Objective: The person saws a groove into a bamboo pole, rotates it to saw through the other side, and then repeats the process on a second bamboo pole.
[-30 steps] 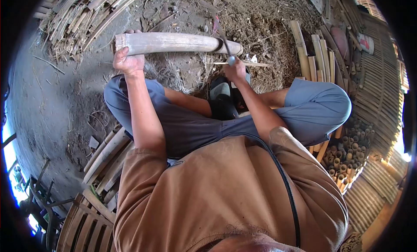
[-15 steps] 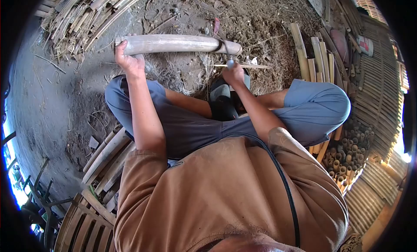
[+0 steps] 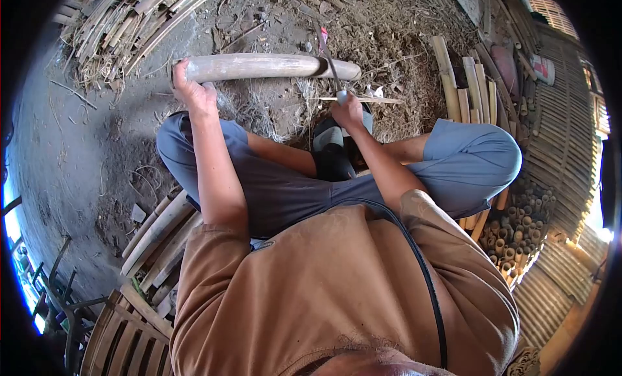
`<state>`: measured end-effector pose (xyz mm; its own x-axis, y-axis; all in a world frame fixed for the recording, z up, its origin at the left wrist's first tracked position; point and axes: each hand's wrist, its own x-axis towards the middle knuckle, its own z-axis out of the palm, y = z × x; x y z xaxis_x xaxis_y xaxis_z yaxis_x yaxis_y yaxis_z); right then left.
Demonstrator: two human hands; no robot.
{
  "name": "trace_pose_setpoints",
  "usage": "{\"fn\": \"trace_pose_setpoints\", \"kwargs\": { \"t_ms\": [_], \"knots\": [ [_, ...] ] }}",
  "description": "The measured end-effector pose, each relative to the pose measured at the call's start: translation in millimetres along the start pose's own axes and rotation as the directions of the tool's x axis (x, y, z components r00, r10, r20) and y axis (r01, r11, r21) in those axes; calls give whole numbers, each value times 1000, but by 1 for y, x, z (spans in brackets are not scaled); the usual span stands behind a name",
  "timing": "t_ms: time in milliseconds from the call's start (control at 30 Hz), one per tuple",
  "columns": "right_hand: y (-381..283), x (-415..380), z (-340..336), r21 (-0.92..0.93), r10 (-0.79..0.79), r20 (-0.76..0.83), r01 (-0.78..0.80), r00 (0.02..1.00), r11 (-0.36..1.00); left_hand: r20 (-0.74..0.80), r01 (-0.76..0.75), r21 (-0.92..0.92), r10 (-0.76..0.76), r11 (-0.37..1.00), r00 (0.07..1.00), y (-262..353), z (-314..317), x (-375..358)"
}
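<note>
A thick pale bamboo piece lies crosswise in front of me, roughly level, with a dark gap near its right end. My left hand is wrapped round its left end. On the right, my right hand is closed round the handle of a knife, whose dark blade points away from me and crosses the bamboo beside the gap. Under the handle a thin light strip runs sideways. My feet in dark footwear are close below my right hand.
Split bamboo strips are piled at the upper left. Upright bamboo pieces stand to the right, with a bundle of cut tubes below them. Shavings cover the ground ahead. A slatted wooden piece is at the lower left.
The knife blade now shows longer and reaches farther up past the bamboo. My right hand has shifted only slightly. My left hand still holds the bamboo's left end.
</note>
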<state>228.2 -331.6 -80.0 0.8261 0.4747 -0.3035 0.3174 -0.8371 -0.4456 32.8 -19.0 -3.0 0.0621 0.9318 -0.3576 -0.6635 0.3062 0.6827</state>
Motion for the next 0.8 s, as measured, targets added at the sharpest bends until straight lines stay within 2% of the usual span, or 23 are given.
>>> {"fn": "trace_pose_setpoints", "kwargs": {
  "t_ms": [33, 133, 167, 200, 267, 367, 400, 467, 533, 600, 667, 733, 767, 800],
  "knots": [
    [7, 7, 8, -84, 34, -59, -39, 998, 996, -8, -20, 8, 21, 1000, 1000, 0, 4, -3],
    [2, 4, 11, -14, 4, -7, -5, 1000, 1000, -18, -39, 16, 39, 999, 999, 1, 9, -7],
    [-6, -3, 7, -79, -66, -21, 64, 998, 995, -29, -38, 18, 38, 999, 999, 0, 8, -5],
    [-19, -9, 0, -27, -122, 48, 124, 991, 992, -38, -34, 24, 35, 999, 999, -2, 6, -3],
    [-32, -23, 1, 39, -297, -21, 298, 955, 954, -47, -33, 18, 33, 999, 998, -4, 2, 0],
    [-39, -25, -11, -92, -300, 20, 301, 954, 949, -73, -20, 24, 21, 1000, 997, -1, 1, -3],
    [-20, -16, 2, -120, -283, -56, 275, 957, 954, -65, -13, 19, 14, 1000, 998, -2, -1, -4],
    [-1, -2, 1, -85, -4, -47, 0, 999, 996, -24, -29, 25, 30, 999, 999, 0, 6, -2],
    [7, 5, -9, -220, 48, 91, -27, 995, 975, 16, -63, 59, 62, 996, 998, 2, 12, -9],
    [12, 5, -7, -206, 41, 101, -19, 994, 978, 27, -67, 63, 65, 996, 998, 2, 17, -11],
    [6, -2, 14, -33, -36, -21, 35, 999, 999, 20, -51, 68, 50, 996, 999, 1, 18, -13],
    [-23, -20, 17, 86, -185, 0, 185, 983, 979, 11, -45, 57, 45, 997, 999, -1, 15, -11],
    [-71, -40, -24, 94, -153, 231, 135, 961, 986, 17, -55, 47, 54, 997, 998, -5, 8, -3],
    [-70, -45, -15, 64, -361, 92, 356, 928, 932, 28, -64, 43, 63, 997, 998, -4, 7, -2]
  ]
}}
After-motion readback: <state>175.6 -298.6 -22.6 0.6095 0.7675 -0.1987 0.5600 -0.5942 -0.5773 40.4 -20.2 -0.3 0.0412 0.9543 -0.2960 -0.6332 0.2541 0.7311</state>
